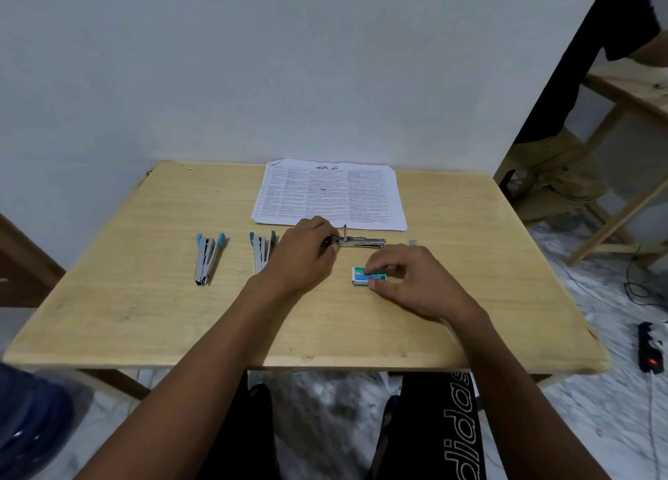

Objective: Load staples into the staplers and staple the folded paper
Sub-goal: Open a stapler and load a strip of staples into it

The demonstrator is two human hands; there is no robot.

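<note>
Nearest, the right hand (412,280) pinches the staple box (368,276) between thumb and fingers, in front of the printed paper (330,194). The left hand (303,255) grips the rear of the opened silver stapler (361,241), just before the paper's near edge. The blue stapler (208,259) and the green stapler (260,248) lie left of the paper's near corner.

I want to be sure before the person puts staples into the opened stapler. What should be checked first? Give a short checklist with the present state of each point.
1. Opened stapler lies flat on the table: ok.
2. Left hand grips its rear end: ok.
3. Right hand pinches the staple box: ok.
4. Box already open: cannot tell.
5. Stapler's staple channel empty: cannot tell.
6. Paper is folded: cannot tell.
</note>
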